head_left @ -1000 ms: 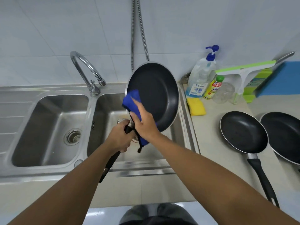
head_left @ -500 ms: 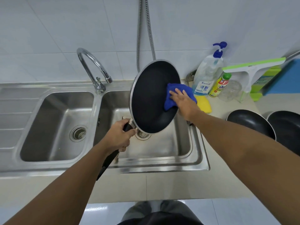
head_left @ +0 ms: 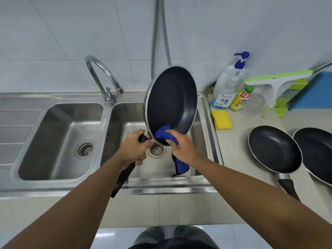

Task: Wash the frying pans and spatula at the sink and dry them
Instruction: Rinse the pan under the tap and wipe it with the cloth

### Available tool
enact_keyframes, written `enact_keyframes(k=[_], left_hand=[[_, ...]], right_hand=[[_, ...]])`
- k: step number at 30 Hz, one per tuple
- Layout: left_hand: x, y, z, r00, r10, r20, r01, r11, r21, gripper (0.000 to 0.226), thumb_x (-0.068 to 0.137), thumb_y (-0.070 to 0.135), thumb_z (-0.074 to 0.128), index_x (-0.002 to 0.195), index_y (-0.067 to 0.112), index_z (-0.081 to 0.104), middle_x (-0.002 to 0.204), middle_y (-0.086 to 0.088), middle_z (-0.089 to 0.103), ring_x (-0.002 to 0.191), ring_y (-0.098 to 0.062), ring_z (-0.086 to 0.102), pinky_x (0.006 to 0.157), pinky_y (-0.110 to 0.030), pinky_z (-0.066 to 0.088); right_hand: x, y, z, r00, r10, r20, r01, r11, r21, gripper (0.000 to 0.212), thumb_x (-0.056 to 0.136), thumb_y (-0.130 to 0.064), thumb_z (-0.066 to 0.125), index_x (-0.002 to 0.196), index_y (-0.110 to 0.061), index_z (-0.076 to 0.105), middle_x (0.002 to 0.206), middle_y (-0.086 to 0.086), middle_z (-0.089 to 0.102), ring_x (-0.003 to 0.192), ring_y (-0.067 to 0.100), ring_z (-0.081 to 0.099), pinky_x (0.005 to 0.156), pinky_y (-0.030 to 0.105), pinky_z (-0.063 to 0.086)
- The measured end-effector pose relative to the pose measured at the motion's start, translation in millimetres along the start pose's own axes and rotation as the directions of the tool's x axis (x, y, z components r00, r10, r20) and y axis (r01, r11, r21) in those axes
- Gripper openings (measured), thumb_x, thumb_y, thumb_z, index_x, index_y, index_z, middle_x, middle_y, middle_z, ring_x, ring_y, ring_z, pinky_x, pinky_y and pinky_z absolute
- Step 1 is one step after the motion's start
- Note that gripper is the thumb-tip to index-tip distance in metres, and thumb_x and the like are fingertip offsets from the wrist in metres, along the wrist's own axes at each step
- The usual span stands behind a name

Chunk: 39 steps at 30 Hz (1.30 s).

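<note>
My right hand (head_left: 181, 145) was closed on a blue cloth (head_left: 164, 134), pressing it against the lower inside rim of the frying pan (head_left: 172, 103); the loose end of the cloth hung down over the basin. My left hand (head_left: 133, 150) was wrapped around the pan's black handle (head_left: 124, 177) near the neck, holding the pan tilted nearly upright above the right basin (head_left: 181, 169) of the sink. Judged: drying stage for this pan, inside surface partly wiped, back not visible so not assessed. Two more pans lay flat on the counter (head_left: 233, 141) to the right, the nearer pan (head_left: 274, 150) just beside the farther pan (head_left: 318, 153); I could not tell whether they were washed or dry. No spatula in view. Both basins held no water or dishes, the left basin (head_left: 59, 139) showing only its drain strainer. Tap (head_left: 102, 76) not running. Soap bottle (head_left: 228, 87), small yellow bottle (head_left: 241, 98) and yellow sponge (head_left: 221, 119) stood by the wall.
</note>
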<state>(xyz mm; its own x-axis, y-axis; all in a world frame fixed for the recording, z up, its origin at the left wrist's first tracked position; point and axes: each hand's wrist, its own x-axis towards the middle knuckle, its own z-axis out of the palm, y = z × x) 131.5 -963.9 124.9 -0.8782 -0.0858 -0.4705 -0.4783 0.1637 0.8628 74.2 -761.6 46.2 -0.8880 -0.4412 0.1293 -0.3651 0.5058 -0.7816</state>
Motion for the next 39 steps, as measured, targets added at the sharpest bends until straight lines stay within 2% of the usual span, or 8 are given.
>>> enact_keyframes(k=[7, 14, 18, 22, 28, 31, 34, 39], left_hand=[[-9, -2, 5, 0.996, -0.004, 0.086, 0.005, 1.000, -0.011, 0.003, 0.102, 0.006, 0.059, 0.102, 0.009, 0.059, 0.072, -0.008, 0.053, 0.043, -0.014, 0.039, 0.039, -0.024, 0.031], [-6, -1, 24, 0.994, -0.010, 0.111, 0.002, 0.997, 0.074, 0.012, 0.101, 0.007, 0.058, 0.111, 0.004, 0.053, 0.074, -0.011, 0.043, 0.045, -0.019, 0.035, 0.042, -0.025, 0.030], [-3, 4, 29, 0.994, 0.004, 0.107, -0.009, 0.999, 0.053, 0.014, 0.101, 0.006, 0.056, 0.113, 0.004, 0.049, 0.075, -0.011, 0.041, 0.045, -0.018, 0.032, 0.043, -0.024, 0.026], [-7, 1, 25, 0.993, 0.017, 0.114, -0.018, 1.000, 0.013, 0.015, 0.102, 0.007, 0.056, 0.115, 0.005, 0.049, 0.076, -0.011, 0.043, 0.046, -0.018, 0.033, 0.043, -0.024, 0.025], [-8, -6, 21, 0.988, 0.019, 0.153, -0.035, 0.994, 0.101, 0.019, 0.102, 0.011, 0.059, 0.119, 0.017, 0.053, 0.071, -0.013, 0.046, 0.045, -0.020, 0.037, 0.042, -0.027, 0.032], [-3, -4, 24, 0.994, 0.028, 0.102, -0.037, 0.995, 0.089, 0.018, 0.102, 0.008, 0.057, 0.118, 0.015, 0.052, 0.069, -0.012, 0.042, 0.044, -0.021, 0.034, 0.043, -0.025, 0.029], [-1, -8, 25, 0.998, 0.015, 0.066, -0.018, 0.999, 0.041, 0.016, 0.102, 0.008, 0.056, 0.115, 0.016, 0.051, 0.064, -0.010, 0.039, 0.043, -0.019, 0.032, 0.043, -0.024, 0.027], [-1, -8, 24, 0.996, 0.008, 0.085, -0.016, 0.995, 0.098, 0.020, 0.101, 0.010, 0.058, 0.119, 0.019, 0.052, 0.073, -0.014, 0.046, 0.043, -0.020, 0.034, 0.044, -0.027, 0.029]], right_hand=[[34, 36, -51, 0.952, 0.066, -0.301, -0.105, 0.988, -0.116, 0.049, 0.076, 0.014, 0.051, 0.094, -0.026, 0.072, 0.101, -0.005, 0.069, 0.092, 0.012, 0.063, 0.096, 0.025, 0.049], [115, -38, -73, 0.692, 0.490, -0.530, -0.364, 0.871, 0.331, 0.032, 0.100, -0.029, 0.055, 0.128, -0.015, 0.062, 0.118, 0.008, 0.069, 0.112, 0.028, 0.061, 0.083, 0.017, 0.035], [90, -73, -31, 0.968, 0.156, -0.194, -0.114, 0.971, 0.211, 0.062, 0.106, -0.045, 0.040, 0.161, -0.028, 0.014, 0.167, -0.005, 0.017, 0.153, 0.016, 0.014, 0.121, 0.031, 0.013], [66, -19, -20, 0.960, -0.274, 0.051, 0.266, 0.845, -0.465, 0.065, 0.105, -0.052, 0.031, 0.161, -0.032, 0.006, 0.170, -0.006, -0.004, 0.156, 0.023, -0.010, 0.122, 0.060, 0.003], [108, -14, -35, 0.926, 0.150, -0.348, -0.271, 0.903, -0.332, 0.064, 0.104, -0.059, 0.020, 0.159, -0.039, -0.005, 0.167, -0.009, -0.019, 0.155, 0.025, -0.016, 0.117, 0.070, -0.004], [87, -19, -18, 0.983, -0.139, -0.122, 0.078, 0.910, -0.407, 0.066, 0.106, -0.049, 0.032, 0.160, -0.031, -0.002, 0.168, -0.007, -0.013, 0.154, 0.030, -0.017, 0.115, 0.073, -0.006], [69, -3, -15, 0.879, -0.409, 0.247, 0.476, 0.710, -0.518, 0.065, 0.107, -0.047, 0.034, 0.160, -0.026, 0.002, 0.170, -0.001, -0.003, 0.155, 0.033, -0.013, 0.115, 0.073, -0.002], [113, -10, -31, 0.983, -0.086, -0.165, 0.010, 0.909, -0.416, 0.064, 0.106, -0.049, 0.030, 0.161, -0.032, 0.001, 0.169, 0.003, -0.011, 0.155, 0.033, -0.012, 0.117, 0.072, 0.000]])
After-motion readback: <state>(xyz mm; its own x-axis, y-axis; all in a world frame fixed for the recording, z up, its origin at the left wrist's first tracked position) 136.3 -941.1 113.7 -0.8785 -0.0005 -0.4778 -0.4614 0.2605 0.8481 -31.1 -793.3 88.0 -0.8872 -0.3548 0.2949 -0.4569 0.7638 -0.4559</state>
